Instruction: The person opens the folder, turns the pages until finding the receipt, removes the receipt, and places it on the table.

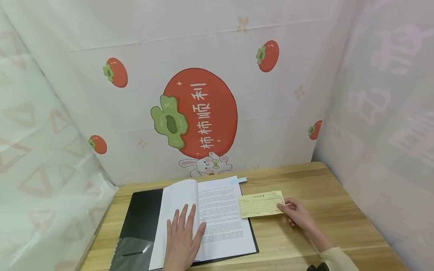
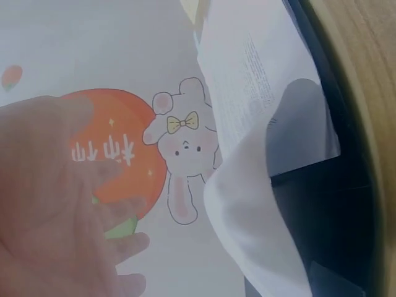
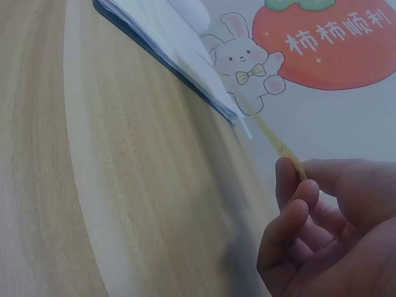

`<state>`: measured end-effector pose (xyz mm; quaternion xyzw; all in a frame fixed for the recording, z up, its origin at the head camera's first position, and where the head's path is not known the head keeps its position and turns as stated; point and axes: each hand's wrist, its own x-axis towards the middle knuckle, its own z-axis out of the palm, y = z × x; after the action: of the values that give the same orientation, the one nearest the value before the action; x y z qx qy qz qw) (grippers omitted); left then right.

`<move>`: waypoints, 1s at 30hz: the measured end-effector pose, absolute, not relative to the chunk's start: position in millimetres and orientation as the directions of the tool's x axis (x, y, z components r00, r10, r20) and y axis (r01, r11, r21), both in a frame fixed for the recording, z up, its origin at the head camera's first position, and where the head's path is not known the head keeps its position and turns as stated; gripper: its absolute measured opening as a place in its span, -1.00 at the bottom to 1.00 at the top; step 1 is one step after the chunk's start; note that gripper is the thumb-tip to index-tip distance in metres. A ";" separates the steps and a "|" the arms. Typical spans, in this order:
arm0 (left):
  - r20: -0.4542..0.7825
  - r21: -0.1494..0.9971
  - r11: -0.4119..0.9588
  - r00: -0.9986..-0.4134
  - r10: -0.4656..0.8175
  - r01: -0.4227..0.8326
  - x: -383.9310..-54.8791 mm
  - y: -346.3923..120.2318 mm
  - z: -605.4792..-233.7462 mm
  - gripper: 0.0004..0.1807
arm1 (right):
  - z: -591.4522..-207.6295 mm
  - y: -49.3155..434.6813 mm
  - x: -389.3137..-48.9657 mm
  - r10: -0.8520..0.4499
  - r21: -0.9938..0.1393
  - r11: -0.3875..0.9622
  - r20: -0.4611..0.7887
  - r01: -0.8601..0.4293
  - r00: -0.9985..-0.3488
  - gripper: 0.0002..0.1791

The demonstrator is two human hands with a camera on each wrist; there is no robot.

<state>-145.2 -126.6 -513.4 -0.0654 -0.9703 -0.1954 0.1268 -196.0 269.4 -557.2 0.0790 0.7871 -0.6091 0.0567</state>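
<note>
A black folder [image 1: 141, 210] lies spread out with a stack of printed pages [image 1: 223, 214] inside. My left hand [image 1: 183, 235] has its fingers straight and spread over the left-hand page, beside the fold; in the left wrist view that hand [image 2: 55, 198] shows at the left edge. Between thumb and fingertips, my right hand [image 1: 296, 213] pinches a yellow receipt slip [image 1: 259, 205] by its right end. The slip's left end overlaps the printed page's right edge. Seen edge-on in the right wrist view, the slip [image 3: 266, 129] is held above the table.
A pale blue tab [image 1: 239, 180] sticks out at the pages' upper right corner. The wooden table [image 1: 339, 214] extends right of the folder. White printed sheeting [image 1: 278, 120] stands behind the table and along both sides.
</note>
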 end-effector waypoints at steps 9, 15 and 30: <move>0.209 0.358 0.918 -0.973 0.100 0.171 -145.0 -119.6 -505.8 -0.15 | -556.8 291.7 -194.6 0.025 -0.945 0.282 -0.167 0.167 -0.986 -0.62; 0.207 0.370 0.916 -0.975 0.080 0.154 -142.2 -118.6 -507.2 -0.13 | -549.3 294.3 -196.5 0.019 -0.931 0.333 -0.150 0.148 -0.988 -0.60; 0.199 0.368 0.918 -0.977 0.075 0.145 -137.1 -119.9 -501.2 -0.15 | -543.8 308.1 -199.5 -0.005 -0.840 0.542 -0.022 0.016 -1.000 -0.65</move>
<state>-137.1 -119.9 -501.2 -0.0565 -0.9752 -0.1940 0.0909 -199.5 308.1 -543.8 0.0032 0.8779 -0.4787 0.0106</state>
